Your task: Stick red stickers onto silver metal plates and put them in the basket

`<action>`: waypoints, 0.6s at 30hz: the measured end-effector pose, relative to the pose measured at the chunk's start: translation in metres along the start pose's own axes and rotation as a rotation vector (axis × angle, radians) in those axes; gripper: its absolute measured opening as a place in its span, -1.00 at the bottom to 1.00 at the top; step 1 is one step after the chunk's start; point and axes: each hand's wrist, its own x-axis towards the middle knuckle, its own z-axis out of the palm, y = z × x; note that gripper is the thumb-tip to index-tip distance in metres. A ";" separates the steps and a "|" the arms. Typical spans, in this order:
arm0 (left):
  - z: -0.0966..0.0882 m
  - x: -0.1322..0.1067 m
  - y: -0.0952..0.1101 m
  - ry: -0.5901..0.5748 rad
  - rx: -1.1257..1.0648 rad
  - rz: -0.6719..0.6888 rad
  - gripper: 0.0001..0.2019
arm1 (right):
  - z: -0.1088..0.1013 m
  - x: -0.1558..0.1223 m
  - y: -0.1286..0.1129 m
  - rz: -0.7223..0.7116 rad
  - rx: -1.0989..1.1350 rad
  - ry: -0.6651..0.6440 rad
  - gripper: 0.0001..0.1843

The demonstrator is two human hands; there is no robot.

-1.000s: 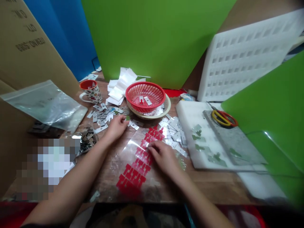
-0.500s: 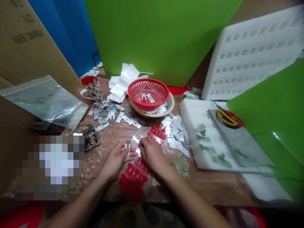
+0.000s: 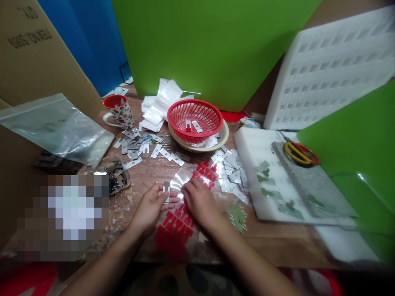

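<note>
Left hand [image 3: 151, 205]: fingers closed on a small slotted metal plate [image 3: 166, 190], pinched between thumb and fingertips, just above the table's [image 3: 277, 242] near-middle.
Plate, long axis: runs roughly away from the person, slot end pointing back toward the near edge; whether it lies flat or tilted cannot be told.
Right hand [image 3: 200, 203]: fingertips pressed together on the clear sheet of red stickers [image 3: 177, 224]; whether a sticker is already lifted between them cannot be told.
Key relation: plate lies just left of the right fingertips, nearly touching them; the two hands meet over the sheet's far half.
Sticker sheet: lies flat near the table's near edge, long axis slanting from the near-left toward the far-right, partly under both hands.
Nearer hand: the right is nearer the stickers, the left holds the plate.
Loose plates [image 3: 230, 174]: heaped just right of the sheet's far end; a second scatter [image 3: 138, 148] toward the far left.
Red basket [image 3: 195, 120]: toward the far edge, well apart from both hands, two plates inside.
</note>
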 end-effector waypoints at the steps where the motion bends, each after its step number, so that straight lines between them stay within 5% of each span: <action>1: 0.000 0.000 0.000 0.000 -0.001 -0.002 -0.71 | 0.000 0.001 0.000 -0.002 -0.012 -0.007 -0.85; 9: 0.000 0.000 0.001 0.010 -0.005 -0.016 -0.74 | -0.002 -0.002 0.002 -0.012 0.087 -0.025 -0.86; 13: 0.000 0.001 0.000 0.010 -0.008 -0.013 -0.72 | 0.004 -0.009 0.007 -0.004 0.206 0.104 -0.61; 18: -0.001 0.001 0.000 0.010 -0.015 -0.014 -0.69 | 0.011 -0.015 0.008 -0.032 0.181 0.205 -0.79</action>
